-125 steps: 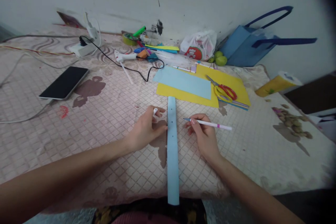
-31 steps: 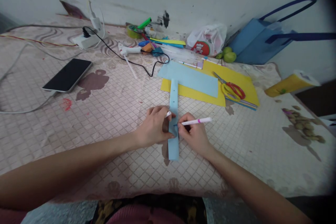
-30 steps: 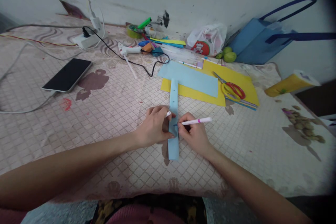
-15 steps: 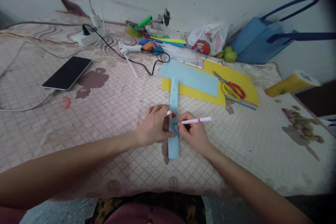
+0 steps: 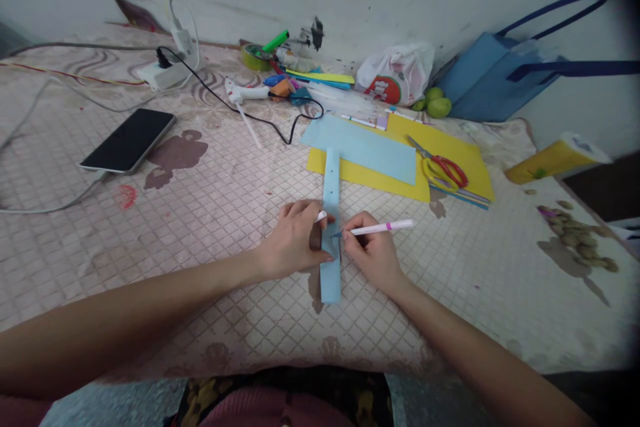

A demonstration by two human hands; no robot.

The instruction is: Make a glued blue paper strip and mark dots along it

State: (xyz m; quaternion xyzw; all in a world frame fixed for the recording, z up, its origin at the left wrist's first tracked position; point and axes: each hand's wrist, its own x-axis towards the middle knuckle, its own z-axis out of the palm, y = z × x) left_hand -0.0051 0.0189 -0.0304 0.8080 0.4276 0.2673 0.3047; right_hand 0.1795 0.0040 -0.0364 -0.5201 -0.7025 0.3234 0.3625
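Observation:
A narrow light blue paper strip (image 5: 331,283) lies lengthwise in front of me, with small dark dots on its upper part. My left hand (image 5: 293,240) presses the strip to the table from the left, thumb and fingertips on it, and a white pen cap (image 5: 321,216) is tucked in its fingers. In my right hand (image 5: 374,257) is a white felt-tip pen (image 5: 393,225) with a pink band. Its dark tip is at the strip, between the left thumb and fingers; whether it touches cannot be made out.
Beyond the strip lie a blue sheet (image 5: 370,147), yellow paper (image 5: 467,153) and scissors (image 5: 443,171). A hot glue gun (image 5: 247,92) trails a black cord. The phone (image 5: 129,139) is at left on its cable. Ginger-like roots (image 5: 580,237) and a yellow-wrapped roll (image 5: 550,161) lie right.
My right hand has drawn the pen slightly to the right, showing more of its tip. My left hand and the strip have stayed in place.

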